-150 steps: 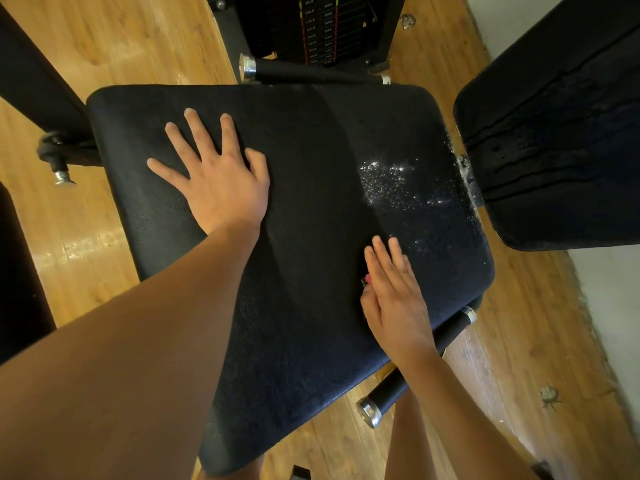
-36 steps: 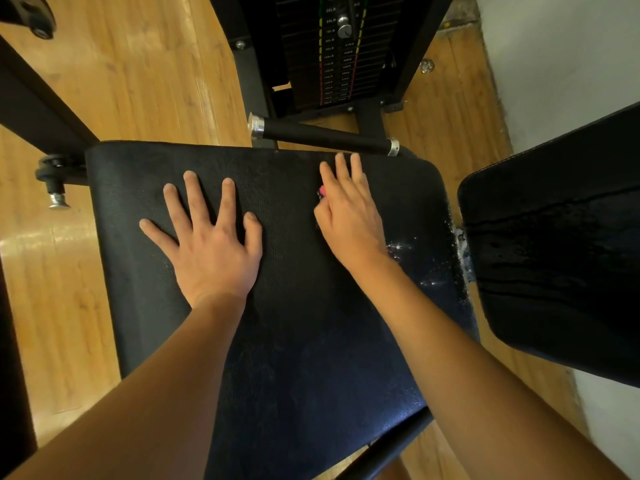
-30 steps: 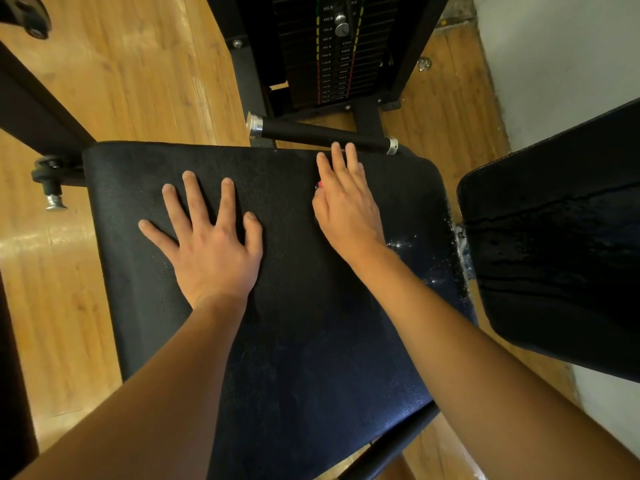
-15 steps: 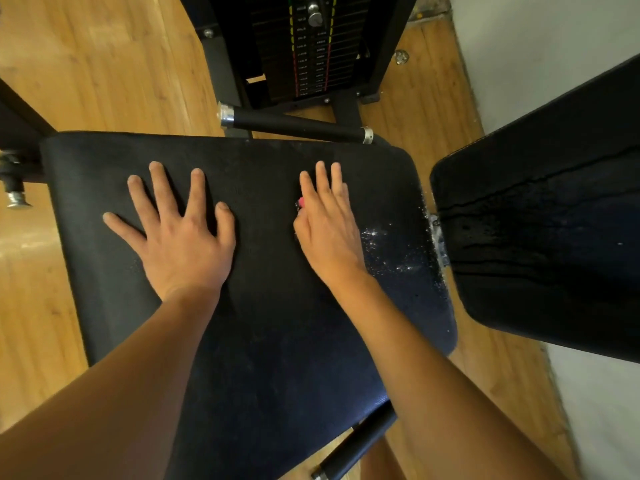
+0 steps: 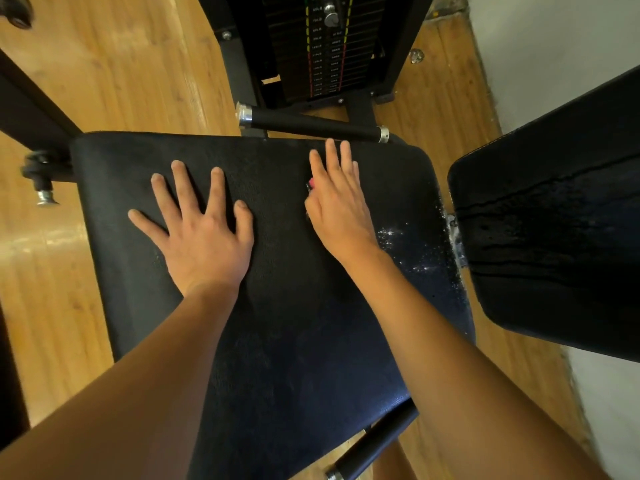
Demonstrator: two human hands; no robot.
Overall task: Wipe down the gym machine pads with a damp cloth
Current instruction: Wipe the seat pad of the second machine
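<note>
Both my hands lie flat on the black seat pad (image 5: 294, 341). My left hand (image 5: 204, 237) is spread wide, fingers straight and apart, palm down on the left half of the pad, with nothing in it. My right hand (image 5: 337, 209) is flat too, fingers straight and close together, their tips near the far edge of the pad. Its thumb is tucked out of sight. A small pink bit (image 5: 310, 183) shows at the thumb side of that hand, touching it. It is too small for me to tell whether it is the cloth.

Just right of my right wrist, shiny specks (image 5: 391, 235) dot the pad toward its right edge. The second pad (image 5: 554, 220) sits just beside the seat pad on the right, black as well, with dark streaks running across it.

A black grip bar (image 5: 311, 124) with metal ends lies just past the far edge of the seat pad, near my right fingertips. Another bar (image 5: 374, 448) pokes out from under the near right corner. The weight stack (image 5: 322, 46) stands beyond the first bar. A knob (image 5: 45, 188) juts from the frame at the pad's left edge. Wooden floor (image 5: 121, 64) runs under all of it.
</note>
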